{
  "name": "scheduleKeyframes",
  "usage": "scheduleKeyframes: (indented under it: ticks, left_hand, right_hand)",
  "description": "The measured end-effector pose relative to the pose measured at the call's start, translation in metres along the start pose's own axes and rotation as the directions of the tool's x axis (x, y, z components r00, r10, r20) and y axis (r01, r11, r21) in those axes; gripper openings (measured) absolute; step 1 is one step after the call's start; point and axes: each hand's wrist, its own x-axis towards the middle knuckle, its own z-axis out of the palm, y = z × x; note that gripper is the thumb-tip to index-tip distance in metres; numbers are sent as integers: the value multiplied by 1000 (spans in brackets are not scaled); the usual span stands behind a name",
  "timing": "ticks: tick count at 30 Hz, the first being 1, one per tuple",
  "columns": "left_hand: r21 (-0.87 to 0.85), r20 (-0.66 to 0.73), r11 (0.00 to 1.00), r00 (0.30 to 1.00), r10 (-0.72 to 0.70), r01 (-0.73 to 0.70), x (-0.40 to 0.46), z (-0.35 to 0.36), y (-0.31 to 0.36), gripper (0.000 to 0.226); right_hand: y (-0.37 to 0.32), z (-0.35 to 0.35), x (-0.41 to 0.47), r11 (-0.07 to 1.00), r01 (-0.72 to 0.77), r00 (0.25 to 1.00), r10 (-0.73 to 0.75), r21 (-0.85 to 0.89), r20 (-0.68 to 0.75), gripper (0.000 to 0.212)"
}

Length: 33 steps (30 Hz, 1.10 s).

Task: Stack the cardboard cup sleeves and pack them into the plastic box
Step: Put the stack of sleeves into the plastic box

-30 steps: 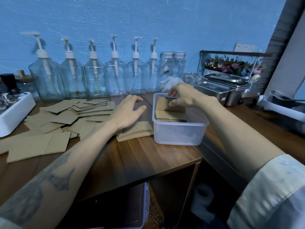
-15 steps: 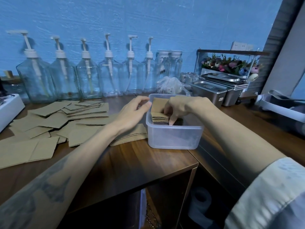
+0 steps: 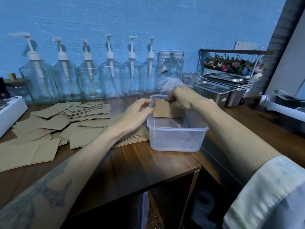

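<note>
A clear plastic box (image 3: 177, 139) stands at the right end of the wooden counter. Above its far left corner is a small stack of brown cardboard cup sleeves (image 3: 166, 111), tilted on edge. My right hand (image 3: 183, 99) pinches the stack's top edge from behind. My left hand (image 3: 137, 113) grips its left side with thumb and fingers, over the box's rim. Many more loose sleeves (image 3: 54, 128) lie spread over the counter to the left, and a few sit under my left wrist, against the box.
Several empty pump bottles (image 3: 90, 76) line the blue wall behind. Steel pans (image 3: 212, 92) and a flower shelf stand at the back right. A white tray (image 3: 9, 113) is at the far left. The counter edge drops off just right of the box.
The stack lay low inside the box; now both hands hold it up on edge at the box's far left. My left hand moved from the counter onto the stack.
</note>
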Motion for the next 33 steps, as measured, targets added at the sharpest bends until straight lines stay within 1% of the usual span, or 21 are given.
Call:
scheduleKeyframes:
  ticks: [4, 8, 12, 18, 21, 25, 29, 33]
  left_hand:
    - [7, 1, 1000, 1000, 15, -15, -1, 0, 1, 45]
    - [29, 3, 999, 1000, 25, -25, -2, 0, 3, 45]
    - [35, 4, 999, 1000, 28, -28, -2, 0, 4, 45]
    - [33, 2, 999, 999, 41, -41, -2, -2, 0, 44]
    - [20, -30, 999, 999, 33, -32, -1, -4, -2, 45]
    - [18, -85, 1000, 996, 22, -20, 0, -5, -1, 42]
    - [62, -111, 998, 993, 34, -27, 1, -6, -3, 42]
    - [218, -116, 976, 992, 50, -23, 1, -15, -13, 44]
  right_hand:
    - [3, 2, 0, 999, -11, 998, 9, -39, -55, 36]
    - [5, 0, 2, 996, -42, 999, 40, -75, -26, 38]
    - [5, 1, 3, 993, -56, 998, 53, -101, -32, 38]
    - [7, 0, -1, 996, -81, 994, 78, -40, -75, 31]
    - [6, -3, -3, 995, -89, 992, 85, -35, -89, 32]
    - [4, -8, -4, 996, -90, 992, 87, -28, -90, 33]
    - [2, -12, -6, 995, -96, 992, 95, -4, -82, 35]
    - [-10, -19, -8, 995, -76, 994, 80, 66, -71, 37]
